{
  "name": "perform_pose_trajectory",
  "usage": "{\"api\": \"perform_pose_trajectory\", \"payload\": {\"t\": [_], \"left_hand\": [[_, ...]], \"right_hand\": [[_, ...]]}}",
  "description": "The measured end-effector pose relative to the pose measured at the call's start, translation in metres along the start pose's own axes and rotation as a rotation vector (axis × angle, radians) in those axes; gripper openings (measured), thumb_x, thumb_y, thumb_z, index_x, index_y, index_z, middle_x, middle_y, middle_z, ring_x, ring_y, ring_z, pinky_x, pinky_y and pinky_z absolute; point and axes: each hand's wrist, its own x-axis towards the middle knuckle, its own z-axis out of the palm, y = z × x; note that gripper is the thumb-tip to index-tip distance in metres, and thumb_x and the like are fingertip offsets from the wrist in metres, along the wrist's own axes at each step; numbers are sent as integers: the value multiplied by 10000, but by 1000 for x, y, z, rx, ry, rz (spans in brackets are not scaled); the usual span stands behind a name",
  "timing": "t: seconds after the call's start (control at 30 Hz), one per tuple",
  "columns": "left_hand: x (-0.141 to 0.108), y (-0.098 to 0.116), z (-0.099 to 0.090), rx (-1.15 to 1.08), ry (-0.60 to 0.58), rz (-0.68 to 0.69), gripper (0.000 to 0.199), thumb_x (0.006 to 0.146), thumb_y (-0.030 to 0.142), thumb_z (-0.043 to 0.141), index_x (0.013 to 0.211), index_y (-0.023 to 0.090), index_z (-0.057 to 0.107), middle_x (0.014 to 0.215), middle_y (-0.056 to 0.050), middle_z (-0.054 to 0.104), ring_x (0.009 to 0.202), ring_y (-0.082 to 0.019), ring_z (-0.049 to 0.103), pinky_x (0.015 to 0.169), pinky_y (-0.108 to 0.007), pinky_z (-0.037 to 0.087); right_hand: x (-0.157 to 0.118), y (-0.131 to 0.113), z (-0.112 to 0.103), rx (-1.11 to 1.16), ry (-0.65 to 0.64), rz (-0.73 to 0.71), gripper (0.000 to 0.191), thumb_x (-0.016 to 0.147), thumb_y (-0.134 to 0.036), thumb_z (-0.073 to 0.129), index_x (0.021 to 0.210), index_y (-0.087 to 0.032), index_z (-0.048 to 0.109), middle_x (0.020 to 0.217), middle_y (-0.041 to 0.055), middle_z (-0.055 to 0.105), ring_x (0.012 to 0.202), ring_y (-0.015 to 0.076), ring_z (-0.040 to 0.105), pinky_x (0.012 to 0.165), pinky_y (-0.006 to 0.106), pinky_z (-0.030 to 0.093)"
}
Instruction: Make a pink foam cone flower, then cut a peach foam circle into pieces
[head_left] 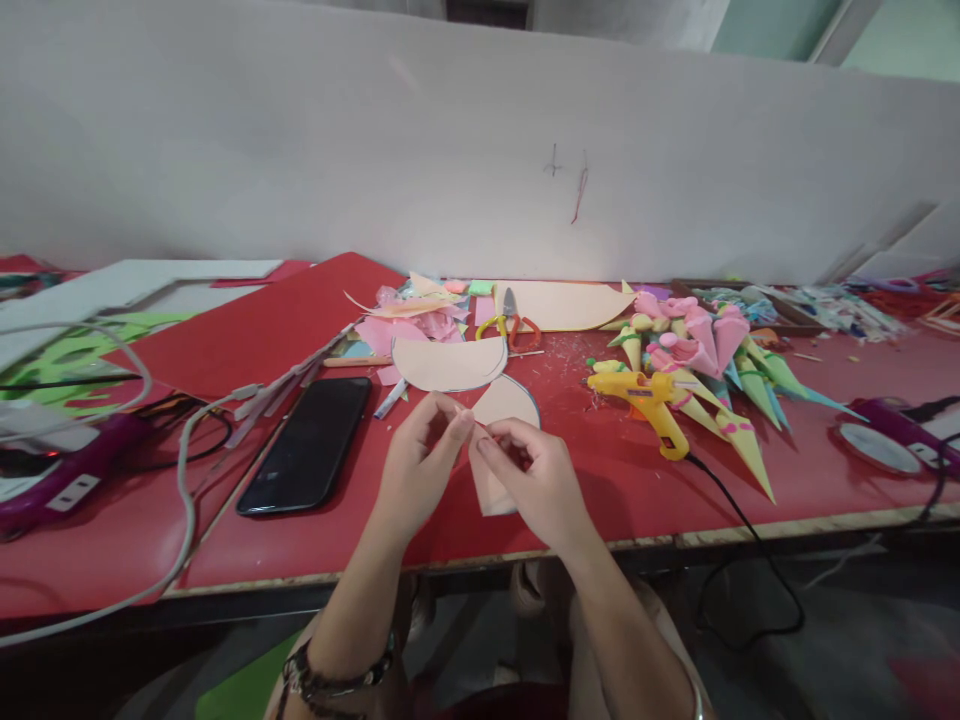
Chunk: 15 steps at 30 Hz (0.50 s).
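My left hand (pixel 429 455) and my right hand (pixel 529 465) come close together over the red table, fingertips pinched. Between them runs a thin reddish strip (pixel 484 430), mostly hidden by the fingers. Under my hands lies a cream foam-like piece (pixel 491 495) with a rounded top and a dark outline. Just beyond it is a cream half-round piece (pixel 450 363). Scissors (pixel 510 322) with yellow and orange handles rest behind these pieces. To the right, a yellow hot glue gun (pixel 645 400) lies on its side.
A black phone (pixel 307 445) lies to the left, near a white cable (pixel 184 480) and a red sheet (pixel 255 325). Pink scraps (pixel 412 320) are heaped behind. Pastel cones (pixel 705 350) pile up at right. The glue gun's black cord (pixel 739 520) hangs over the table edge.
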Motion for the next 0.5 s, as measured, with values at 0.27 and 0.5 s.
{"api": "perform_pose_trajectory", "payload": {"t": [0.27,0.5], "left_hand": [[0,1,-2,-225,185,-11,232,811,302,507,626,192,419,521,70,415,395,-47,401,387,-167,334],[1,-2,-2,-318,254,-4,258,843,351,457,636,198,438,519,63,436,441,-54,419,476,-180,386]], "right_hand": [[5,3,-9,144,102,70,126,721,-289,585,714,-164,594,634,-4,588,610,125,544,563,211,421],[5,0,4,433,106,173,199,685,-327,617,800,-169,578,635,-10,590,524,109,543,516,229,459]]}}
